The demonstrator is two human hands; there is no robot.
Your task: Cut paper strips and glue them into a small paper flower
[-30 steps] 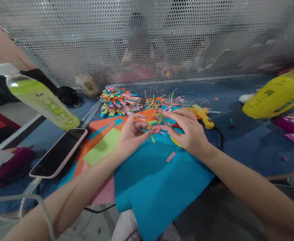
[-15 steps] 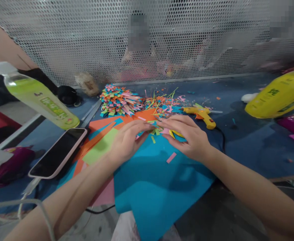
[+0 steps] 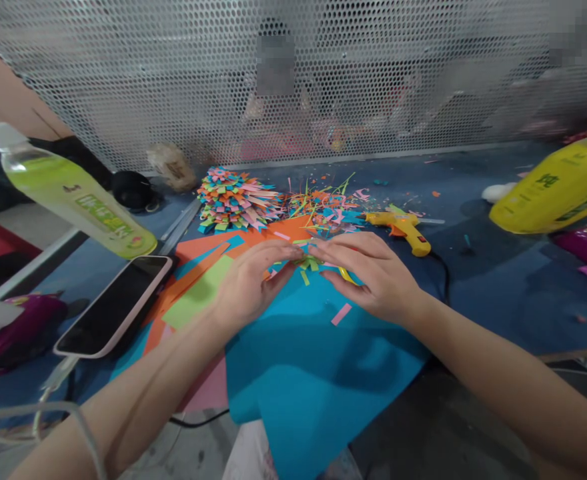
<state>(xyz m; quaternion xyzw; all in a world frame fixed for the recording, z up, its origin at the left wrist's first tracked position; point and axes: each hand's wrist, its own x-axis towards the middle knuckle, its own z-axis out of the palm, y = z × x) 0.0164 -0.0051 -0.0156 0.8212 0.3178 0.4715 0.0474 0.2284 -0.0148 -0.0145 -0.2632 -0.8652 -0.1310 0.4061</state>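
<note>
Over the top of a large blue paper sheet (image 3: 293, 373), my left hand (image 3: 256, 280) and my right hand (image 3: 373, 273) meet fingertip to fingertip. Both are closed in a pinch around a small paper strip (image 3: 303, 257), largely covered by the fingers. Small green paper strips (image 3: 313, 265) lie in a cluster right beneath the fingertips. A loose pink strip (image 3: 341, 314) rests on the blue sheet, below my right hand. Part of a yellow-handled tool (image 3: 346, 275) shows under the right fingers; its kind is hidden.
Behind the hands stand a cone of folded paper strips (image 3: 236, 203) and a heap of scraps (image 3: 323, 203). A yellow glue gun (image 3: 403, 227) lies right. Left are a phone (image 3: 116, 307) and a green drink bottle (image 3: 78, 193); a yellow bottle (image 3: 558, 190) is far right. Perforated metal (image 3: 173, 87) closes the back.
My fingertips have drawn slightly closer together, with the right fingers covering more of the yellow-handled tool. The view has shifted a little; the other things stay in place.
</note>
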